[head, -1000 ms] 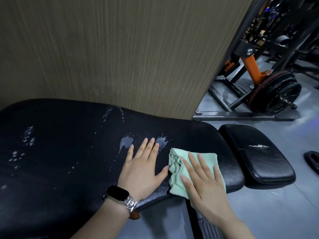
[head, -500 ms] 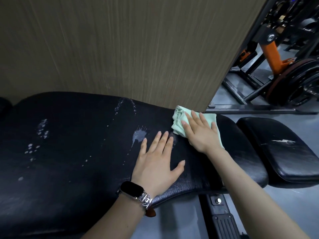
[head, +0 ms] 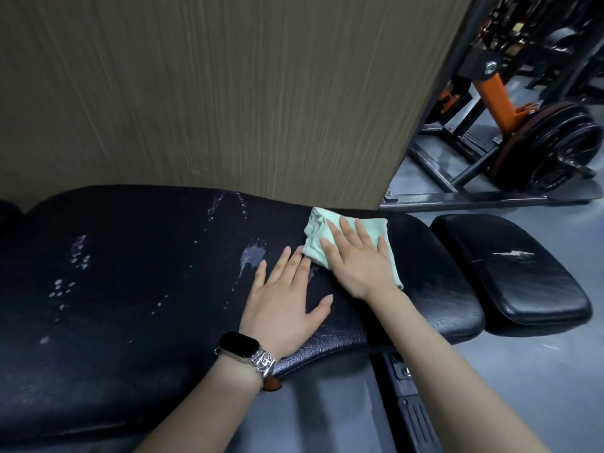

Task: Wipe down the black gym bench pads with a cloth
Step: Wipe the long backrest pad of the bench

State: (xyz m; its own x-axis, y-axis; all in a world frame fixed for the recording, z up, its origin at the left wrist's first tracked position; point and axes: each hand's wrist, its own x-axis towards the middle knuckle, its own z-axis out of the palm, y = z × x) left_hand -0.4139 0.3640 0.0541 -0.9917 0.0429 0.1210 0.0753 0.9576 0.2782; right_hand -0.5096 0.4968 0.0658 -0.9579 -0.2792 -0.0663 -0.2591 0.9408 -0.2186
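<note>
The long black bench pad spans the view, marked with whitish splashes and droplets. A smaller black seat pad with a white scuff sits to its right. My right hand presses flat, fingers straight, on a folded pale green cloth near the pad's far right edge. Beside it, my left hand lies flat on the bare pad, fingers spread, with a black watch on the wrist.
A tall wood-grain panel stands right behind the bench. At the right rear is a black and orange weight machine with plates on a grey floor. The bench's metal frame shows beneath the pads.
My right hand slid the cloth from the pad's near edge to its far edge, then slightly back toward me. My left hand stayed flat on the pad.
</note>
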